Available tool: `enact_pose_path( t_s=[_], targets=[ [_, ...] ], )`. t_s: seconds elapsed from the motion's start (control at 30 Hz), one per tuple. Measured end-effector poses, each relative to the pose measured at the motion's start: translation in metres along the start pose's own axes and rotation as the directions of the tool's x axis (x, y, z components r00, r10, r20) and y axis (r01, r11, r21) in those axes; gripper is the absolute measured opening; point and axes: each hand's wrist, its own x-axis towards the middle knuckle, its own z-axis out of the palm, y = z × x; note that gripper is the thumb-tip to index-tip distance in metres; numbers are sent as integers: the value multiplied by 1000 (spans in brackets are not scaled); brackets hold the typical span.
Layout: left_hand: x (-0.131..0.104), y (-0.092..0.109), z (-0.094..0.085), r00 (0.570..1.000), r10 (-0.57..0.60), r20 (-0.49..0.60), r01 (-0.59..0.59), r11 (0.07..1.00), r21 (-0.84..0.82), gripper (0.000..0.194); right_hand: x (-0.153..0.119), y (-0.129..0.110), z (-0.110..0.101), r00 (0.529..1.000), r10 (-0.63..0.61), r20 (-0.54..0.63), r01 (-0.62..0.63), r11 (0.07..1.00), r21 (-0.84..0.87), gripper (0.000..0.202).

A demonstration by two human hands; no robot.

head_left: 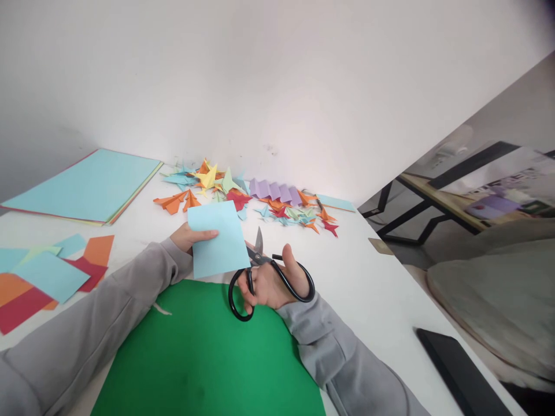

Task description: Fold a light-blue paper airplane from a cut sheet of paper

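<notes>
Counter (368, 289), white, bearing one green sheet (208, 346); above the sheet's far edge, one blue paper (221, 242), left hand (182, 237) with its grip clamped on it, thumb on top. Scissors (261, 259), black-handled, blades apart at the paper's right edge, right hand (274, 287) with its grip hooked in the handles; a clean cut likely wants the paper taut and left thumb clear.

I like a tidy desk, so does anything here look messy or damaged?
The wall has dark marks above the purple pleated paper, odd against its plain surface. At left, paper pieces overlap at uneven angles, unlike the neater stack behind.
</notes>
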Motion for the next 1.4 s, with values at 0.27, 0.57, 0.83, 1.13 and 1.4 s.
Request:
enact_pose_path(
  t_s=[0.27,0.57,0.83,1.13,1.4],
  targets=[
    [1,0,2,1000,6,-29,-7,999,-37,48,3,0,2,999,-42,-7,42,999,0,83],
    [0,0,-1,997,51,-52,-56,992,-110,55,2,2,-2,1000,5,-8,-5,1000,13,86],
    [-2,-2,5,998,52,-40,-58,983,-175,57,2,3,-3,999,18,-33,-17,999,28,88],
    [3,-6,5,984,84,-158,-108,983,-149,64,6,4,-1,999,-33,-17,33,999,4,86],
    [6,-6,5,983,84,-160,-108,983,-149,61,9,3,11,982,-113,-149,114,994,-6,87]
  ],
)
